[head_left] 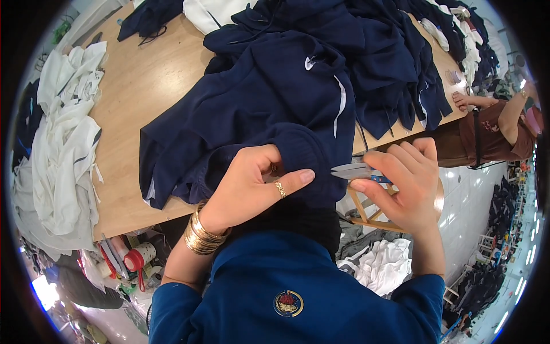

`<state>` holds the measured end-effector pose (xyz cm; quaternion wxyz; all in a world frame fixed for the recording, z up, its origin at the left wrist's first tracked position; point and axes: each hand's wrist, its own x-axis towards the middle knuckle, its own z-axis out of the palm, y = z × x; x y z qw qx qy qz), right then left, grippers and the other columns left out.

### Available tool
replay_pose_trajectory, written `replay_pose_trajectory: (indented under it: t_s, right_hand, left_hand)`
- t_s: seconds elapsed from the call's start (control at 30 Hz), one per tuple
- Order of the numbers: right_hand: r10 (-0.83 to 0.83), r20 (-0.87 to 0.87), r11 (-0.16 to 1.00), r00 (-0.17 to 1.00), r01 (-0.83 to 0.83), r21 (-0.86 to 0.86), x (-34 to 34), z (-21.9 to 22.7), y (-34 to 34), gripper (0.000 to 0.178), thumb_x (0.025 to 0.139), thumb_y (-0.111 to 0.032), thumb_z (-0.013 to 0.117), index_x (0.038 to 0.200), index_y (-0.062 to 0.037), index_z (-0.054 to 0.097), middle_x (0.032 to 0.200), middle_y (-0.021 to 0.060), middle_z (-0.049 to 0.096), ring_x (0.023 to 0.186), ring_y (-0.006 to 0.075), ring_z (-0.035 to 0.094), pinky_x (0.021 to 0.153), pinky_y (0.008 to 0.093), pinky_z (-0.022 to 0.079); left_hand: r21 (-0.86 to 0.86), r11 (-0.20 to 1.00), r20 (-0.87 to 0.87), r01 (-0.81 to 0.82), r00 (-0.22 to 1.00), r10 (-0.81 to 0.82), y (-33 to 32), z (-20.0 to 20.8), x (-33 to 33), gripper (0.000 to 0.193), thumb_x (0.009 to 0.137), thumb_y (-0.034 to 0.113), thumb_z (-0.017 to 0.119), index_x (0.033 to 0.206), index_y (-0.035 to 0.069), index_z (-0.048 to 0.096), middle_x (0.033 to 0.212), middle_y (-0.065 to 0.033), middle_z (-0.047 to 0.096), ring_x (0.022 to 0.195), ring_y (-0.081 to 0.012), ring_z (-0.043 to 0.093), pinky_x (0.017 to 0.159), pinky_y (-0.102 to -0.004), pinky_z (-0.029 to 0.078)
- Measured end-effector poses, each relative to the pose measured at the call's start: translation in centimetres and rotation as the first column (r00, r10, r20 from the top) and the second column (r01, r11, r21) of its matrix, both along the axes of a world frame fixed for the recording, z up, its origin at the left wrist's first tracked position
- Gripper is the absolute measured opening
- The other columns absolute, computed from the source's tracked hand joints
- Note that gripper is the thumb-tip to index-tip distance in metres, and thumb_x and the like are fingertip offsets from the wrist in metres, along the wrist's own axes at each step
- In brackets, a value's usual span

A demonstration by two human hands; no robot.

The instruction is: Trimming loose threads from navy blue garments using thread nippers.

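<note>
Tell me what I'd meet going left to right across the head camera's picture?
Pile of white garments → red-lidded container → gold bracelets → left hand → snips → right hand → person in a brown top.

The garment (246, 97) is deep navy, with a narrow white strip (342, 97) running down it; the snips (347, 171) pair silver blades with a blue handle. Bracelets (201, 236) and ring (279, 188) are gold. The shirt (258, 286) is a brighter blue (its round emblem (287, 303) mixes red and gold). The table (163, 63) is pale wood-brown, the piled cloths (60, 137) white, and a co-worker's top (515, 143) brown.
</note>
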<state>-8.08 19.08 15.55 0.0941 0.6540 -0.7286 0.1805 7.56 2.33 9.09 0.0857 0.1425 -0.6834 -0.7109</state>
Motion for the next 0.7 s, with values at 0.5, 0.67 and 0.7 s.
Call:
replay_pose_trajectory:
  t_s: [0.5,0.67,0.7]
  right_hand:
    - [-0.23,-0.01,0.954,0.973,0.223,-0.2,2.3,-2.7,0.2,0.029,0.067,-0.029,0.074,0.082,-0.009,0.061,0.06,-0.0014,0.048,0.051,0.0152,0.044,0.047,0.0285,0.029]
    - [-0.248,-0.027,0.948,0.968,0.237,-0.21,2.3,-2.7,0.3,0.028,0.068,-0.031,0.074,0.082,-0.0093,0.061,0.06,-0.0018,0.048,0.051,0.0148,0.044,0.047,0.0285,0.03]
    - [-0.249,-0.029,0.948,0.968,0.238,-0.21,2.3,-2.7,0.2,0.028,0.068,-0.031,0.074,0.082,-0.0093,0.061,0.06,-0.0018,0.048,0.051,0.0148,0.044,0.047,0.0285,0.03]
  left_hand:
    - [0.42,0.883,-0.133,-0.21,0.948,0.289,3.3,-0.3,-1.6,0.011,0.08,0.002,0.066,0.09,-0.002,0.061,0.084,-0.0019,0.062,0.072,-0.0048,0.054,0.066,-0.0191,0.044]
    - [0.405,0.884,-0.184,-0.234,0.926,0.329,3.7,-0.3,-1.9,0.011,0.079,0.001,0.067,0.088,-0.002,0.061,0.082,-0.0011,0.062,0.07,-0.0045,0.053,0.064,-0.0184,0.043]
    - [0.406,0.884,-0.185,-0.233,0.926,0.329,3.7,-0.2,-1.9,0.011,0.079,0.001,0.067,0.088,-0.002,0.061,0.082,-0.0011,0.062,0.07,-0.0045,0.053,0.064,-0.0184,0.043]
